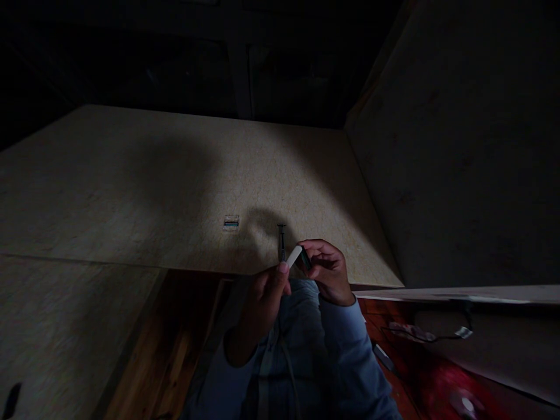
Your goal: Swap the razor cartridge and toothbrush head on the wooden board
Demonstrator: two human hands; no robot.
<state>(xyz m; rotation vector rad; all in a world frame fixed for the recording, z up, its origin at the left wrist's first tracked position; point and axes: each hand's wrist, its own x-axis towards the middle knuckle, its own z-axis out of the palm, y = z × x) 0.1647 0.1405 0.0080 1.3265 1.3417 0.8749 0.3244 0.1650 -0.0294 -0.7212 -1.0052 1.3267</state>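
Pale strip (294, 255) and small dark piece (306, 258), up close at the table's near edge!
Left hand (266, 294) pinches the strip under its thumb, right hand (329, 273) grips the dark piece right beside its tip; touching, I can't tell. Just beyond, a razor (282, 240) on the tabletop (184, 192); left of that, a little clear case (231, 223).

Smooth matt stick (294, 256), clear plastic case (231, 223), cloth sleeves (347, 335).
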